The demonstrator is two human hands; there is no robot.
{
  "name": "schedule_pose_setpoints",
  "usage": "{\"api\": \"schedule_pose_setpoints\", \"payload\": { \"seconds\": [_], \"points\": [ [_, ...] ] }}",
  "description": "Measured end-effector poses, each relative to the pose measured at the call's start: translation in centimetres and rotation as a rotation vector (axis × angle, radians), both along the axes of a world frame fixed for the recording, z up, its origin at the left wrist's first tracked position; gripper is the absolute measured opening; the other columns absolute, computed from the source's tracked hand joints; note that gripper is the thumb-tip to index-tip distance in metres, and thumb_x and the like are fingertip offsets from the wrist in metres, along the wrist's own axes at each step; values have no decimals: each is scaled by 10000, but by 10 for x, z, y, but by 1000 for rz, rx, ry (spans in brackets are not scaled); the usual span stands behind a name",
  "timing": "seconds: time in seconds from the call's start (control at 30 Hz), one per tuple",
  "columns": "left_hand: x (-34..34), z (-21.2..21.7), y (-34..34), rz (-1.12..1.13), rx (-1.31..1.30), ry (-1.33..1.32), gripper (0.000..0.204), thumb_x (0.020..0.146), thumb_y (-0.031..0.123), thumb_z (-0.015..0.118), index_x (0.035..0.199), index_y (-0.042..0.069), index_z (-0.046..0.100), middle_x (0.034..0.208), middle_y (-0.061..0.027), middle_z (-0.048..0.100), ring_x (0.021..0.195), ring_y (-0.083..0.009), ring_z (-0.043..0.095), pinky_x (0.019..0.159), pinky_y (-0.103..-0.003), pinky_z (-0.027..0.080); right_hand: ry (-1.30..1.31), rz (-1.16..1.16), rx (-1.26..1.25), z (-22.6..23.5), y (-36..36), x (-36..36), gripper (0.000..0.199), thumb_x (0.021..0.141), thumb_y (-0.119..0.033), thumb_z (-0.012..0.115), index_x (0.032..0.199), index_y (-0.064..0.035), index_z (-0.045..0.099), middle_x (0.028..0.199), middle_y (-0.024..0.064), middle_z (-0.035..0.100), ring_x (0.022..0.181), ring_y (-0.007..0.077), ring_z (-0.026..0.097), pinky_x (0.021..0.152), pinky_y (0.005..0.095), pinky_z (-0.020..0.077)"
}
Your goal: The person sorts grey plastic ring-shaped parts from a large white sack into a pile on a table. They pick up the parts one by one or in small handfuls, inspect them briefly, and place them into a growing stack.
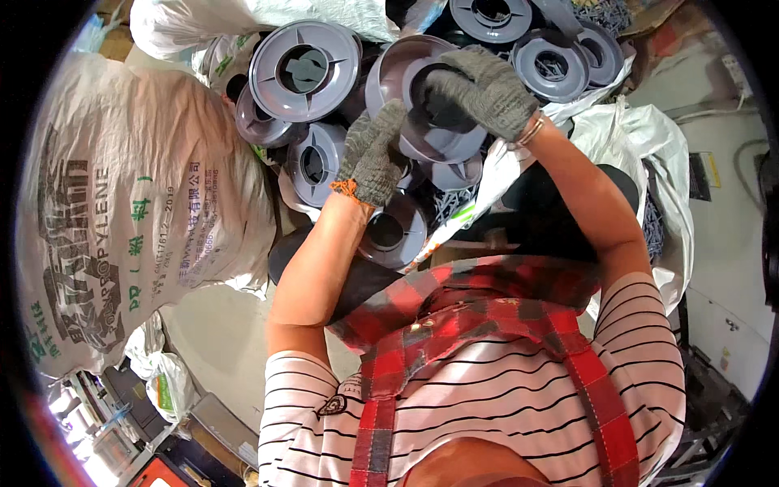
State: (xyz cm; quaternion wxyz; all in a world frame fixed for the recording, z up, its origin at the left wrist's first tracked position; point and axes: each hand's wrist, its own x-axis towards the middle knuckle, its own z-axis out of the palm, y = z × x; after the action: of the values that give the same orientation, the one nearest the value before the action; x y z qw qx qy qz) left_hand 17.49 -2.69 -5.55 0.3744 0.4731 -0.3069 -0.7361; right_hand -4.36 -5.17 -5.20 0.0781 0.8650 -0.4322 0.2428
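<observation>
A grey plastic round part (385, 75) with a raised wall and a dark round middle is tilted between my hands. My left hand (375, 154), in a grey knitted glove with an orange cuff, is closed on its lower left rim. On its upper right side, my right hand (491, 93), gloved the same way, curls its fingers over the rim and the middle; those fingertips are slightly blurred. Below and around lie more grey round parts, such as a spoked disc (268, 77) beside the upper left, one near my left wrist (395, 231), and another disc (552, 66) to the right.
A big white woven sack (146, 187) with printing stands at my left. Another white bag (268, 16) lies at the far side. An open white sack (649, 146) on the right and the heap hold thin grey plastic scraps (450, 203). Under my elbows shows grey floor (215, 333).
</observation>
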Motion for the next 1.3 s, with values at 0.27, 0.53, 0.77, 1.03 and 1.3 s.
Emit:
{"api": "schedule_pose_setpoints", "payload": {
  "seconds": [0.27,0.53,0.77,1.03,1.3],
  "points": [
    [-3,24,3,-98,-219,-212,280,806,265,657,940,22,622,723,-9,590,560,-70,496,466,-227,386,-154,85,477,34,23,9,788,582,-269,728,1273,-77,402,1205,197,455,1152,364,429,978,406,367],
    [-8,20,4,-200,-234,-44,324,785,249,680,988,9,601,833,-39,621,711,-117,569,630,-253,470,18,98,167,9,31,7,731,618,-259,707,1250,-57,401,1215,225,431,1143,362,417,998,426,329],
    [-14,15,12,-241,-487,-322,417,802,226,657,1135,13,522,1019,-75,603,877,-143,570,754,-280,473,9,-76,722,20,19,5,721,634,-301,699,1253,-64,415,1037,189,563,969,307,553,890,395,430],
    [-25,17,7,-122,-573,-210,544,750,185,716,1209,42,461,1079,-77,581,943,-147,558,777,-273,472,-369,-8,458,2,27,3,618,644,-336,770,1108,-28,500,922,101,592,839,193,589,739,276,488],
    [-30,24,8,-159,-355,-97,518,767,175,694,1215,45,470,1101,-70,577,969,-156,551,832,-300,456,-488,13,504,17,19,-23,602,646,-311,737,1130,-37,509,955,166,600,894,290,603,767,366,486]
  ]
}}
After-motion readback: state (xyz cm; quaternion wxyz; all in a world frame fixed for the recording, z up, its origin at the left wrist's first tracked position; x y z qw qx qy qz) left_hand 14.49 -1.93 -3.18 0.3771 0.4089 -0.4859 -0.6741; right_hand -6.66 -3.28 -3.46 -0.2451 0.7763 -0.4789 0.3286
